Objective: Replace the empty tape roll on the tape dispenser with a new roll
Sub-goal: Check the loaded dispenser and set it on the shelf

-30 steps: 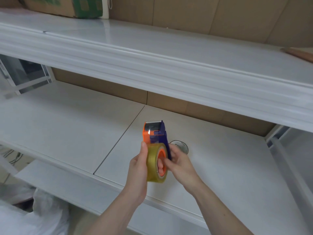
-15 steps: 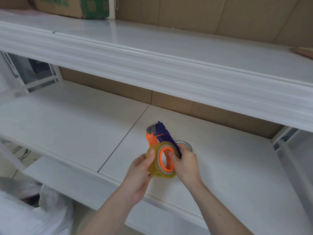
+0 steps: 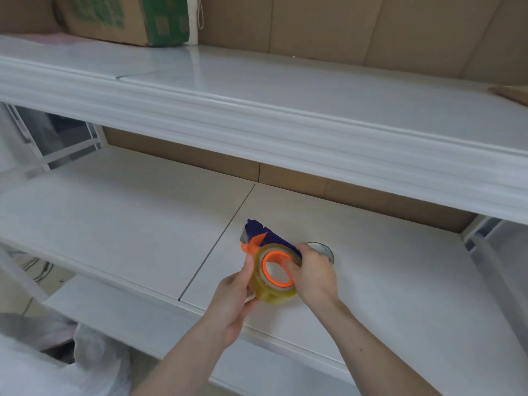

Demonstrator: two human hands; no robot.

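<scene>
Holding the dispenser (image 3: 258, 237) and the roll (image 3: 273, 280) together over the lower shelf (image 3: 400, 281), both hands work at the front edge of it. The left hand (image 3: 231, 301) has its thumb pressed on the roll's outer face and its fingers wrapped below, gripping roll and dispenser body. The right hand (image 3: 314, 277) grips from the other side, one fingertip hooked at the orange hub (image 3: 275, 270) inside the roll's core. The yellowish roll looks seated around that hub, so by my judgement the new roll is on or nearly on, with threading the tape to the blade end still to do. A small round thing, perhaps the spent core (image 3: 324, 250), lies on the shelf just behind the right hand; it is mostly hidden.

Risks from here: if the roll sits skewed on the hub, it may bind or slip off when pulled. Should the roll face the wrong way, the sticky side will meet the roller wrongly. Fingers near the serrated end could get nicked, and a loose tape end may stick back on itself
</scene>
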